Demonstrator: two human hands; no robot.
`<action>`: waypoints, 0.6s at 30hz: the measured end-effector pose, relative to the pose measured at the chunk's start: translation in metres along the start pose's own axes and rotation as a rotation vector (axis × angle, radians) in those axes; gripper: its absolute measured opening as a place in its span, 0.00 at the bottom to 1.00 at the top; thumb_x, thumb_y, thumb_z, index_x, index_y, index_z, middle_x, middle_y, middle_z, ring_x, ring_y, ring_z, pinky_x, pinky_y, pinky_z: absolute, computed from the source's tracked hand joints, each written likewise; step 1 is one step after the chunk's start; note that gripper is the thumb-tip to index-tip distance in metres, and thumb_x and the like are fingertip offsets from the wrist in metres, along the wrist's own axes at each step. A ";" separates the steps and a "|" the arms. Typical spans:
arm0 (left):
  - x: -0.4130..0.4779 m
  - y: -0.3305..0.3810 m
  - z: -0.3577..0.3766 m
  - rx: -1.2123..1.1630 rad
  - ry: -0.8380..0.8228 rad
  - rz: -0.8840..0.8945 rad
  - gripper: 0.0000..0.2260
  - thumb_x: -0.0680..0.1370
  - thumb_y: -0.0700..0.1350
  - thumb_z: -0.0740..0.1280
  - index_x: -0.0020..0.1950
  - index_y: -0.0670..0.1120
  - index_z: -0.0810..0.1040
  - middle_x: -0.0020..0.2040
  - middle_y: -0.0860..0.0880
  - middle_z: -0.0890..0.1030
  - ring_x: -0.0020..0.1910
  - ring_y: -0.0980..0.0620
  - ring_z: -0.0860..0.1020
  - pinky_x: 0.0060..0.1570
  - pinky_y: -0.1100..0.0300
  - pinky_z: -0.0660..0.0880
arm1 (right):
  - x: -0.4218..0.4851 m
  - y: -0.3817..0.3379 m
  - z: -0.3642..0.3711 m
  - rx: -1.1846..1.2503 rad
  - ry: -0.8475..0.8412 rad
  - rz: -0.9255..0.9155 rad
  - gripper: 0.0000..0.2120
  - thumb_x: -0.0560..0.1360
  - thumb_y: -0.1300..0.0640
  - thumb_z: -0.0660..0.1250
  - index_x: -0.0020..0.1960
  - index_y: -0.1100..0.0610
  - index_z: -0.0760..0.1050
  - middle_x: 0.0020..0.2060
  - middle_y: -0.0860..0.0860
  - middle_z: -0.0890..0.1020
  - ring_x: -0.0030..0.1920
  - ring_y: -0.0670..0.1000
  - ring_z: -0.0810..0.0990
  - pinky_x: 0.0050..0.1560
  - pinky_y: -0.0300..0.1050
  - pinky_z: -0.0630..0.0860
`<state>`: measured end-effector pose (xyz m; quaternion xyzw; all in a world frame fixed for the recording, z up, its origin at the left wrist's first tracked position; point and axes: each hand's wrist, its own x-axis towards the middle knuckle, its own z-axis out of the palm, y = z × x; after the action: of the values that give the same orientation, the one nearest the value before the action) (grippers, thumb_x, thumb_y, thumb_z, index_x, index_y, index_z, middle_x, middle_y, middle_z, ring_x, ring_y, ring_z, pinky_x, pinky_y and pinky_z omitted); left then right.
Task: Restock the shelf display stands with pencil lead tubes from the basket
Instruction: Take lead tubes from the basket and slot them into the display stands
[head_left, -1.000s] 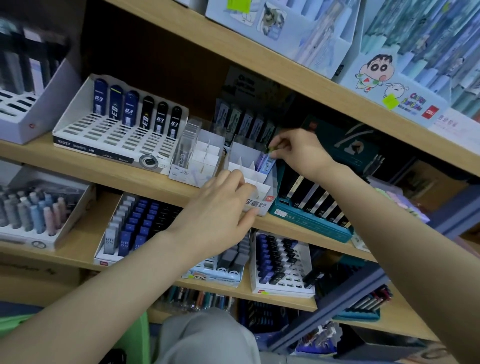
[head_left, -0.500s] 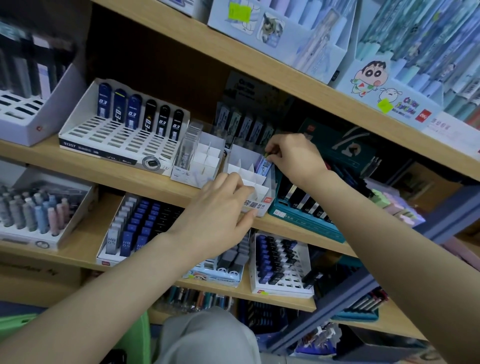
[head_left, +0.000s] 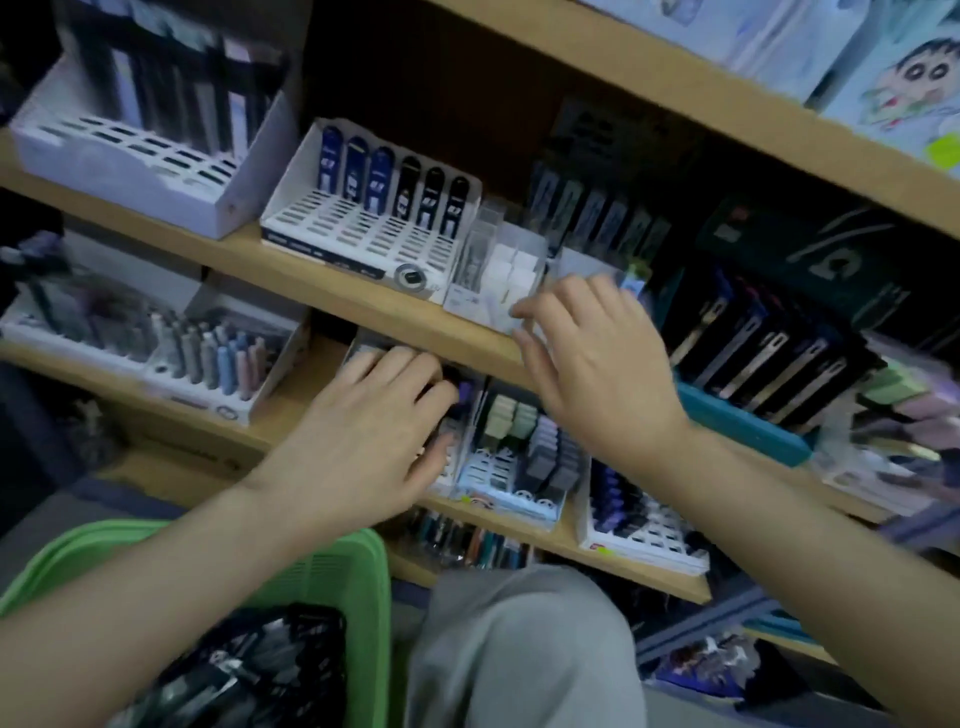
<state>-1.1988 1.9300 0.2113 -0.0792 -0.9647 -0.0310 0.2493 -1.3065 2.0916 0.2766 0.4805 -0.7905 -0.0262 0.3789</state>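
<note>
The view is blurred by motion. My left hand lies palm down with fingers spread over a white stand of dark blue lead tubes on the lower shelf, hiding most of it. My right hand hovers with fingers apart and nothing in it, in front of a small white divided stand on the middle shelf. A light blue tube stands just behind its fingertips. The green basket sits at the bottom left, with dark packets inside.
A white slotted stand with blue and black tubes stands left of the divided one. A teal tray of dark packs is to the right. Further stands fill the lower shelf. My grey-trousered knee is below.
The view has swung downward, bringing the basket into sight. My right hand has left the blue tube in the divided stand and pulled back empty. My left hand has dropped to the lower shelf.
</note>
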 end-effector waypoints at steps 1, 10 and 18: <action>-0.019 -0.008 0.007 0.020 -0.032 -0.032 0.15 0.74 0.50 0.56 0.48 0.43 0.77 0.44 0.45 0.76 0.45 0.44 0.74 0.47 0.52 0.65 | -0.004 -0.017 0.006 0.049 -0.013 -0.031 0.13 0.79 0.53 0.56 0.50 0.60 0.76 0.43 0.55 0.77 0.43 0.57 0.74 0.42 0.48 0.66; -0.222 -0.063 0.078 0.069 -0.513 -0.496 0.16 0.70 0.51 0.55 0.38 0.46 0.79 0.36 0.47 0.77 0.34 0.45 0.76 0.35 0.56 0.72 | -0.062 -0.183 0.127 0.417 -0.420 -0.253 0.09 0.74 0.51 0.62 0.47 0.55 0.77 0.43 0.51 0.79 0.42 0.53 0.77 0.43 0.45 0.71; -0.317 -0.079 0.144 -0.166 -0.891 -0.876 0.19 0.79 0.50 0.60 0.67 0.45 0.70 0.62 0.45 0.73 0.62 0.45 0.71 0.60 0.53 0.68 | -0.143 -0.295 0.229 0.788 -1.132 -0.183 0.17 0.81 0.58 0.57 0.69 0.60 0.63 0.67 0.57 0.66 0.64 0.56 0.69 0.60 0.46 0.68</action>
<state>-1.0068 1.8225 -0.0702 0.2988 -0.9133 -0.1691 -0.2191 -1.1954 1.9703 -0.0880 0.5592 -0.7735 -0.0157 -0.2980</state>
